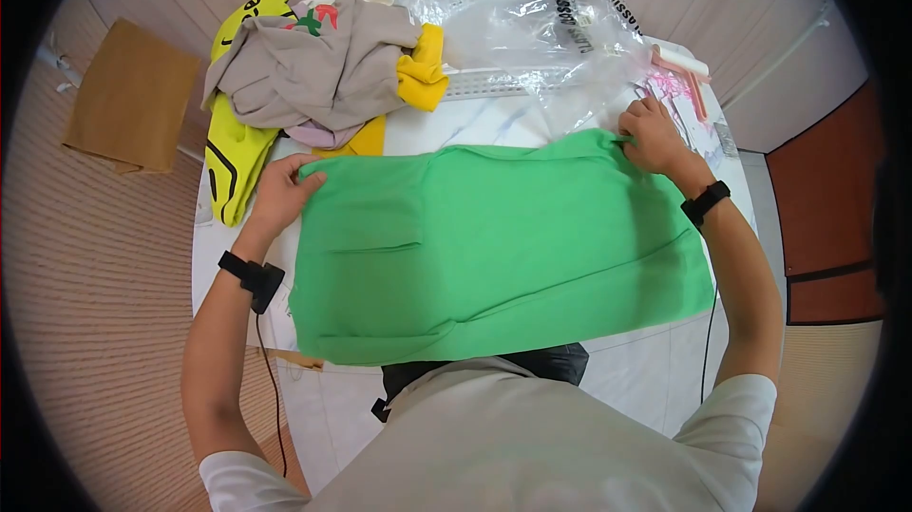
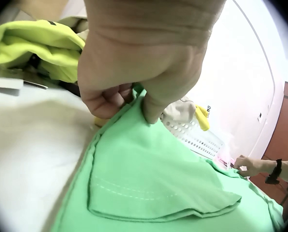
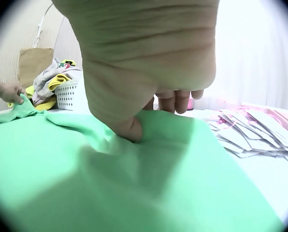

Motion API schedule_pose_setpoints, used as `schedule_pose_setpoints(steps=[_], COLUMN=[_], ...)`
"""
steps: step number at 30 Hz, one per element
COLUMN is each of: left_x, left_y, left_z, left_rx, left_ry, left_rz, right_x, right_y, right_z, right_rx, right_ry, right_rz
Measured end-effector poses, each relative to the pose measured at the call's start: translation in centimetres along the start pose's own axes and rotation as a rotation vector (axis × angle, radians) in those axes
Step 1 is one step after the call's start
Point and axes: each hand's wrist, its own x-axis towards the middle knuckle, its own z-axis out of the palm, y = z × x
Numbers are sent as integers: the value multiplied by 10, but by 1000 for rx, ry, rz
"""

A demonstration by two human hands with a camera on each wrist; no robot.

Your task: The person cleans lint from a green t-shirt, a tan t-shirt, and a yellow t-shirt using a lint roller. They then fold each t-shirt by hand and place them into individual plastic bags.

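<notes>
A green garment (image 1: 551,237) lies folded lengthwise across the table, its near edge hanging toward the person's lap. A hemmed, stitched sleeve (image 2: 149,193) lies folded back over it at the left end. My left hand (image 1: 281,197) pinches the far left corner between thumb and fingers, lifting the cloth to a peak in the left wrist view. At the far right corner, my right hand (image 1: 657,137) grips the fabric, the thumb (image 3: 127,129) on top and the fingertips partly hidden behind the edge.
Behind the garment, a heap of clothes (image 1: 313,66) in grey, yellow and lime leans over a white perforated basket (image 1: 484,83). Clear plastic bags (image 1: 532,18) lie beside it. White tags (image 3: 250,130) are stacked at the right. A brown paper bag (image 1: 133,99) hangs at left.
</notes>
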Motion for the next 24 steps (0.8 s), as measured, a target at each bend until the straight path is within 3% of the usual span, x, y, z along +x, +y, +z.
schedule_pose_setpoints(steps=[3,7,11,15,18,24], left_x=[8,17,31,47,38,-7], left_y=[2,21,42,49,56,56], left_z=[-5,-10,-23,-35,-34,-37], left_rx=[-55,-53,-36,-94,-112,-100], left_ry=[11,91,211,223,186,127], left_rz=[-60,-10,27,38,41,73], right_x=[-7,-18,-9,1,-4,-53], right_y=[9,16,30,36,40,22], right_z=[-5,-16,-44,-64,-61,-55], right_rx=[213,225,189,169,125,99], right_ry=[-170,69,140,160,79,130], right_rz=[194,220,113,272,177,18])
